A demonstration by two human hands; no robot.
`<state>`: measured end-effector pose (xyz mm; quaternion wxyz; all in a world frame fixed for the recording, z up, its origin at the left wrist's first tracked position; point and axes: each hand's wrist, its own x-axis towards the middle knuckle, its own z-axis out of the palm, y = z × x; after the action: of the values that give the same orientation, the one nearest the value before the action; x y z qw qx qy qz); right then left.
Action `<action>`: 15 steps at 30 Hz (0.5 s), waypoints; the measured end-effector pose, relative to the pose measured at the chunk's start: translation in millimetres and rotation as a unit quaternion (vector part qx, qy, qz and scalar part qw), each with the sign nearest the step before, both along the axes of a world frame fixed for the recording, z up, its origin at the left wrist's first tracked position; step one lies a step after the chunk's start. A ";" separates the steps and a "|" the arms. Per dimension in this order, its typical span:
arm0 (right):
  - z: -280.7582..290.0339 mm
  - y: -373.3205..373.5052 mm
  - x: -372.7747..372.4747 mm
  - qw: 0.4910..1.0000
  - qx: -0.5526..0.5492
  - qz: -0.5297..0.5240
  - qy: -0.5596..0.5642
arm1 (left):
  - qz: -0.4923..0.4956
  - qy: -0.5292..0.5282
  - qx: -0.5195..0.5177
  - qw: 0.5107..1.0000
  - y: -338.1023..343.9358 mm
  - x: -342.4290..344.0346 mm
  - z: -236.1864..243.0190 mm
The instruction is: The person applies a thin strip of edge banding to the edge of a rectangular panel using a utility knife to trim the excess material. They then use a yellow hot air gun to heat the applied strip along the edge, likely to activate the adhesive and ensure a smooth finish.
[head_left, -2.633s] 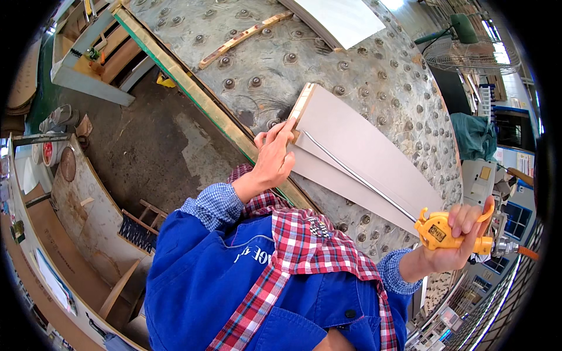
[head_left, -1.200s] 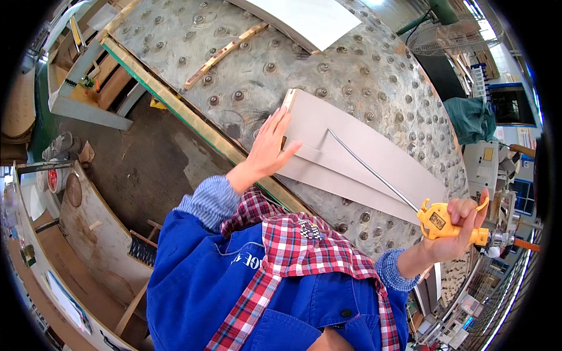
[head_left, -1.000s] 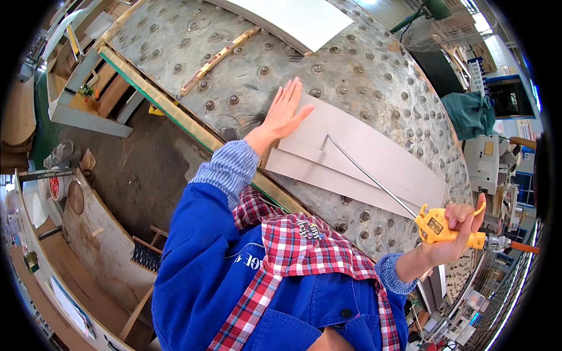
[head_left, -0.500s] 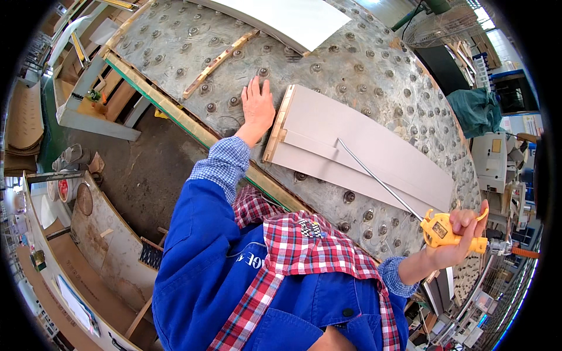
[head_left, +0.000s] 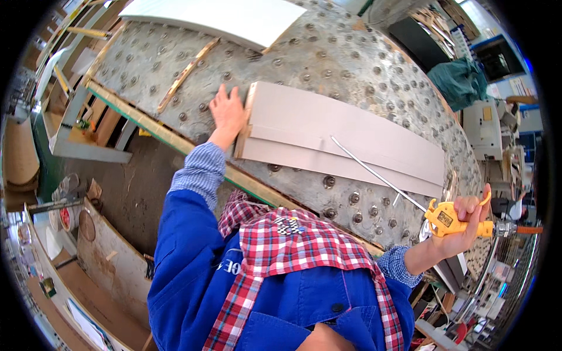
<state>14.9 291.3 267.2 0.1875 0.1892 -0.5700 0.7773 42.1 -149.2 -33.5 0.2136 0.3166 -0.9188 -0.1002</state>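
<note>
My right hand (head_left: 458, 231) is wrapped round a yellow air blow gun (head_left: 443, 219), raised at the right over the table's near side. Its long thin metal nozzle (head_left: 374, 173) points up and left across pinkish-grey panels (head_left: 345, 126). These long panels lie with one edge stepped over another, and a wooden strip (head_left: 244, 121) runs along their left end. Beside that strip is my left hand (head_left: 228, 117), fingers spread and pointing away from me. Its right side appears to meet the strip's edge. An orange hose (head_left: 530, 230) leaves the gun's rear fitting.
The metal table (head_left: 234, 82) is studded with ball rollers and has a wood-and-green edge (head_left: 146, 124). A white panel (head_left: 216, 17) lies at the far side, near a loose wooden strip (head_left: 188, 75). Wooden carts stand at the left, and a green cloth (head_left: 459, 82) hangs at the far right.
My left hand has come up against the panels' left end, from a small gap before. The view has shifted, and the blow gun stays in my right hand, its nozzle still over the panels.
</note>
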 end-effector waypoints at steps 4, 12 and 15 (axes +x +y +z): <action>-4.2 13.2 5.0 1.000 -0.008 -0.027 -0.006 | -0.039 0.099 0.166 0.980 3.1 9.7 12.8; -16.9 14.0 10.1 0.998 -0.021 -0.059 0.018 | -0.205 0.039 0.098 0.973 49.2 17.5 15.0; -20.5 13.8 11.9 0.999 -0.023 -0.038 0.019 | -0.199 0.029 0.096 0.975 44.9 16.9 13.4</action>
<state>26.7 305.1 246.7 0.2319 0.1782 -0.5547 0.7790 59.1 -104.3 -20.1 0.1844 0.1433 -0.9430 -0.2370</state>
